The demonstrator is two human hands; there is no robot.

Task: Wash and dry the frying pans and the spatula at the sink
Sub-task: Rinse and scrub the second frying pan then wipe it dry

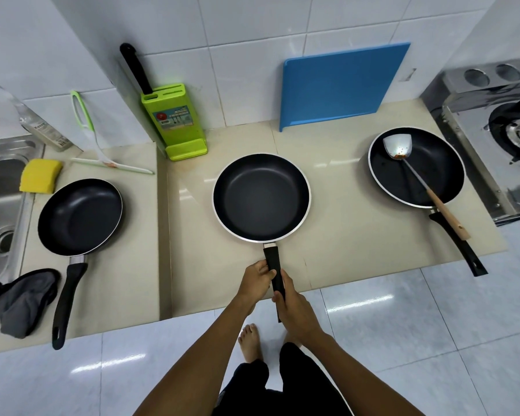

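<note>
Head view: both hands on the middle pan's handle.
The left hand [257,279] and right hand [294,307] curl round the handle of the middle pan [261,197], mid-counter [342,235]. The spatula [418,178], still food-specked, lies in the right pan [416,166], and the left pan [80,216] sits near the sink [0,181]. Washing looks barely begun.

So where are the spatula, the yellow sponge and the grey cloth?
spatula [394,147]: head view, on its metal blade.
yellow sponge [40,177]: head view, on its top face.
grey cloth [24,301]: head view, on its crumpled middle.
</note>
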